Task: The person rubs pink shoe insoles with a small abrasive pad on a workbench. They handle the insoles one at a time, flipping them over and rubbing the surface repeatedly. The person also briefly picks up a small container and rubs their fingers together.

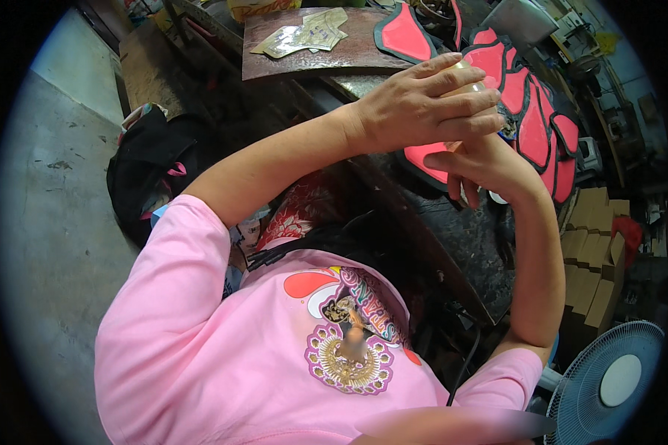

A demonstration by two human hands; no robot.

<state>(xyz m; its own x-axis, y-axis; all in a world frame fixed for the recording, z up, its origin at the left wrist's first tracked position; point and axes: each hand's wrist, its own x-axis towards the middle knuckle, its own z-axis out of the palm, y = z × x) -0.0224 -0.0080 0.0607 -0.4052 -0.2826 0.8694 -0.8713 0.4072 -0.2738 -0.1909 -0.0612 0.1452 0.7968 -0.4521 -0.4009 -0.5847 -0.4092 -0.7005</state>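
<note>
Both my hands are raised together over the dark workbench (473,256), at the upper right. My left hand (404,107) wraps its fingers around a pale yellowish, shiny rounded container (467,88), which shows only between the fingers. Just below, my right hand (497,167) is bent inward against the same spot, its fingers curled. Whether it grips the container's lower part is hidden by the left hand. Behind and beneath the hands lie several bright pink pieces with black edges (533,126), overlapping in a pile. One more pink piece (406,35) lies beyond the left hand.
A brown board (263,68) at the back carries pale flat cut-out templates (304,35). Black cloth (145,167) hangs at the left. To the right are stacked cardboard pieces (594,256) and a round fan (608,382) near my right elbow. The bench's edge runs diagonally before me.
</note>
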